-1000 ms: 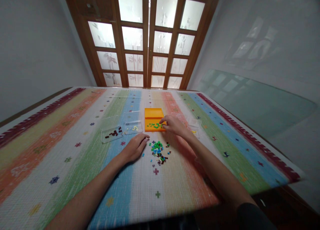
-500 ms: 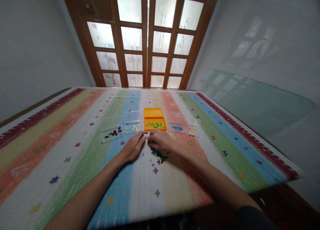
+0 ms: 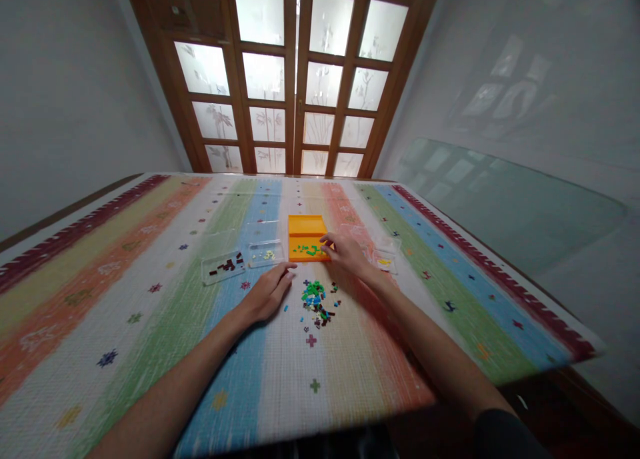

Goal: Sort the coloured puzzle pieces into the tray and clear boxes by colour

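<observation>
My left hand (image 3: 270, 291) rests on the tablecloth with its fingers stretched out, holding nothing visible, just below the orange case (image 3: 307, 234). My right hand (image 3: 345, 254) is over the right edge of that case. Its fingers are bent and drawn together; whatever they pinch is too small to make out. Green toy bricks (image 3: 313, 250) lie in the near half of the open case. Between my forearms is a loose pile of mixed small bricks (image 3: 316, 300), green, blue, dark brown and pale.
Left of the case stand clear boxes with dark brown bricks (image 3: 229, 264) and pale yellow bricks (image 3: 265, 255). A clear box with yellow bricks (image 3: 385, 262) stands to the right. A striped cloth (image 3: 165, 326) covers the table, and wooden glazed doors (image 3: 295, 79) stand beyond.
My right hand has moved from the brick pile up and right to the case's edge, uncovering the pile and hiding the box of blue bricks. My left hand has stayed put.
</observation>
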`<state>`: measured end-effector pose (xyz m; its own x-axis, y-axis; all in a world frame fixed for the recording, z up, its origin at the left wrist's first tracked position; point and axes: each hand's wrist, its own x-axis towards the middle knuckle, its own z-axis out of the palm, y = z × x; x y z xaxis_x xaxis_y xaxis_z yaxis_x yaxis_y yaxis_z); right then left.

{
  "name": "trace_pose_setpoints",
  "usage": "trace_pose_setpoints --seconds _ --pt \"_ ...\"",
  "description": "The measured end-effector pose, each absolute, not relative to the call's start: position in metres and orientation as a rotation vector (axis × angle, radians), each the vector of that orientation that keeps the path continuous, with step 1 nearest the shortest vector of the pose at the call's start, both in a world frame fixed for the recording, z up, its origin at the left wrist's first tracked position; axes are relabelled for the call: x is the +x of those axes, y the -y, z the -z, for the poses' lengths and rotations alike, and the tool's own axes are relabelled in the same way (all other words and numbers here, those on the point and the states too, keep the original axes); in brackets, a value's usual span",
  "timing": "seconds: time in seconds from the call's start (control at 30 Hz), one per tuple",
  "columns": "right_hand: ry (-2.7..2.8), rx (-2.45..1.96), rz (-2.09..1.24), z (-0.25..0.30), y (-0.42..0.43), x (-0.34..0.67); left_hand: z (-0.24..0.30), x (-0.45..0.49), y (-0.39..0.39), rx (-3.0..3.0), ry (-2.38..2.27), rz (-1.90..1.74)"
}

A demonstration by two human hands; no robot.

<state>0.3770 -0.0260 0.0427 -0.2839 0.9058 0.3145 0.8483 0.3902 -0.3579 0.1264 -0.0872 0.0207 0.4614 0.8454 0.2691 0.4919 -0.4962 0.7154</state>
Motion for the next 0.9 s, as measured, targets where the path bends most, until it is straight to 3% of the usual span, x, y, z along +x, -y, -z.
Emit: trace_pose_setpoints --seconds 0.4,0.7,0.9 --pt "2.179 -1.28 -0.297 -0.046 0.025 0.384 -0.021 0.127 0.087 2.162 -1.116 -0.809" --pt "2.62 -1.076 -0.656 -0.062 0.056 0.376 -0.02 0.127 0.086 2.168 -1.093 -0.832" --pt "2.73 -1.028 -0.655 -0.059 0.059 0.368 -0.02 0.127 0.086 2.185 -1.097 -0.839"
